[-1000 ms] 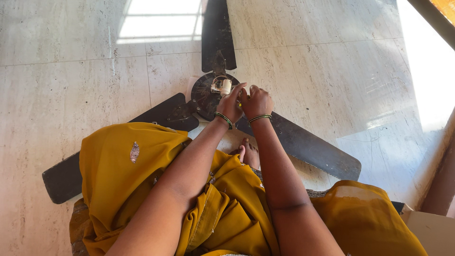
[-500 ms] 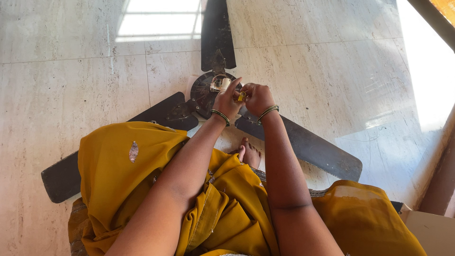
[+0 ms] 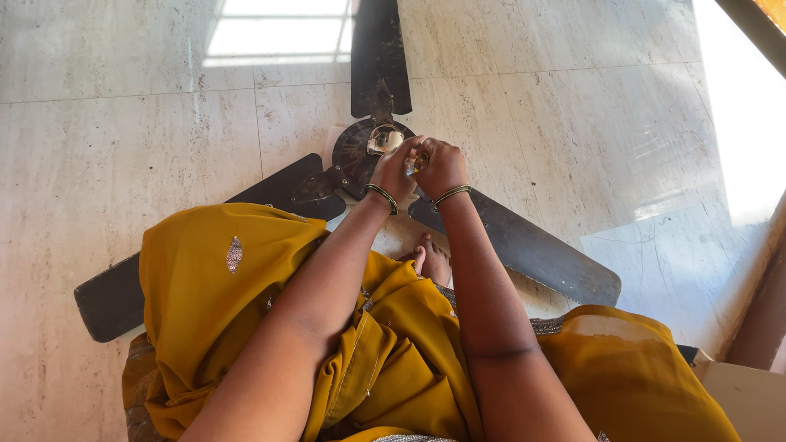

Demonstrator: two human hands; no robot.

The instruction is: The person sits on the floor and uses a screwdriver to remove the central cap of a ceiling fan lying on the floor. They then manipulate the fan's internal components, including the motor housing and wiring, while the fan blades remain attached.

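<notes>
hands over fan hub

Both hands have shifted slightly over the fan hub.

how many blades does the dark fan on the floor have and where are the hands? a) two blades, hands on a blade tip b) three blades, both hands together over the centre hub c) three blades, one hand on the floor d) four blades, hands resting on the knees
b: the ceiling fan spreads three dark blades on the tiled floor, and the left hand and right hand meet over its hub.
</notes>
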